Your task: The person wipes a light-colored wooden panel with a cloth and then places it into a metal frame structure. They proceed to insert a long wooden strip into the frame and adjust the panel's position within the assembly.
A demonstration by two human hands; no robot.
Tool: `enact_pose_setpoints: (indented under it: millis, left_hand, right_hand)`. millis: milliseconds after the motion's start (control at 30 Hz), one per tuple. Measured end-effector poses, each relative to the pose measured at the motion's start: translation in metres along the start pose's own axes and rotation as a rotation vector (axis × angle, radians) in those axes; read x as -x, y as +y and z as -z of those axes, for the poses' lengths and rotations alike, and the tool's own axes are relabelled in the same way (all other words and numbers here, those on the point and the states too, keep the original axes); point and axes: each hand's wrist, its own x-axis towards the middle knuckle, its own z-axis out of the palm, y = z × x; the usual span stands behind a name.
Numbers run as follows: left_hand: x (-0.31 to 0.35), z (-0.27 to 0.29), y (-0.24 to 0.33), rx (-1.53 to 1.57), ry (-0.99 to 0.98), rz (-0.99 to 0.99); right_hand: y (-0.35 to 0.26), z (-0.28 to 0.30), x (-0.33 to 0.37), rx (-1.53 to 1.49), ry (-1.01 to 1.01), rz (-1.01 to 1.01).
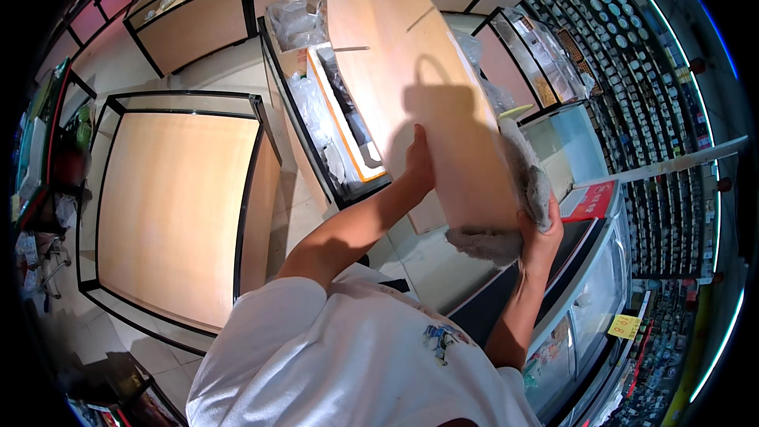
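A long, light wood board (443, 119) slants away from me, with a dark shadow across its upper face. At its left edge my left hand (419, 166) is closed, thumb up along the board and the other fingers hidden. My right hand (541, 229) grips a grey fluffy cloth (531, 178) at the board's near right corner. More grey fluff hangs below the board's near end; whether it is one piece, I cannot tell. Behind lies a second wood board (352, 20), partly covered by the first.
To the left stands a black-framed table with a wood top (170, 205). An open bin (273, 55) beyond the boards holds plastic bags and a white tray with an orange rim (364, 166). A glass-topped case (585, 300) is close on my right, beside a wall rack of small items (632, 55).
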Motion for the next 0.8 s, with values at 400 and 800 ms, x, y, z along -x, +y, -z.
enact_pose_setpoints:
  millis: [400, 800]
  left_hand:
    - [0.017, 0.093, 0.022, -0.577, 0.296, -0.332]
    - [0.05, 0.129, 0.032, -0.831, 0.31, -0.616]
  right_hand:
    - [0.098, -0.026, 0.082, -0.605, 0.07, -0.45]
    - [0.143, -0.041, 0.127, -0.71, 0.002, -0.573]
